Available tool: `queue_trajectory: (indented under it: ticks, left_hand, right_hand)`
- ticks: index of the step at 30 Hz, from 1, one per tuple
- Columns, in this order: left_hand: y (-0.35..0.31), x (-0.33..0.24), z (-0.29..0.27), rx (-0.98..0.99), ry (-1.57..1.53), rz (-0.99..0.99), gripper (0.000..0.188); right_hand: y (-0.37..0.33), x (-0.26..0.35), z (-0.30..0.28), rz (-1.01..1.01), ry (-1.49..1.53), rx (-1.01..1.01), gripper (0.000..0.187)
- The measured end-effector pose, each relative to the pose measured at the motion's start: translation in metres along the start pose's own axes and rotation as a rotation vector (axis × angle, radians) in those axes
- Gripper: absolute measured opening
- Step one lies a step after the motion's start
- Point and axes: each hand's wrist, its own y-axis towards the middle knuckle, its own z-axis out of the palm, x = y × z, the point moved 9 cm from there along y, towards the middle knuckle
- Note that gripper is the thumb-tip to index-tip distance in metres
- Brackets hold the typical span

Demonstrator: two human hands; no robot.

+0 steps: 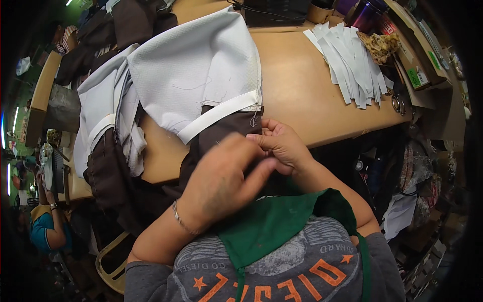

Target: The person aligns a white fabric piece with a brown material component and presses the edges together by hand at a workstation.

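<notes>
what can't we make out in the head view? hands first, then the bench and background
All in the head view:
- Left hand fingertips: blurred and overlapping the right hand; any small item between them can't be told.
- Brown cloth: part hidden behind the left hand.
- Black object at the back of the table: cut off by the upper edge; kind unclear.
- Co-worker in teal: too small near the dark left rim; handwork unclear.

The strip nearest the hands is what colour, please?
The strip is white, showing best in the head view.
</notes>
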Motion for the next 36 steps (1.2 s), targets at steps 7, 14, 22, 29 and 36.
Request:
queue_trajectory:
  ticks: [7,14,22,29,36]
  left_hand:
    - [-0.003,0.066,0.029,-0.032,-0.106,-0.214,0.024]
    - [-0.025,0.111,0.001,-0.075,-0.707,-0.526,0.016]
    - [-0.009,-0.036,-0.014,-0.24,0.311,0.449,0.008]
    - [-0.019,0.073,0.106,0.545,-0.961,-0.577,0.015]
    - [-0.022,0.124,0.084,-0.179,-1.296,-0.808,0.016]
  right_hand:
    - [0.001,0.001,0.008,-0.009,0.088,0.024,0.038]
    - [-0.002,0.028,0.007,-0.313,-0.818,0.054,0.034]
    - [-0.026,0.04,0.035,-0.83,-1.32,-0.037,0.018]
    - [-0.039,0.045,0.025,-0.879,-1.506,-0.037,0.019]
    - [-0.053,0.044,0.049,-0.814,-1.719,0.044,0.017]
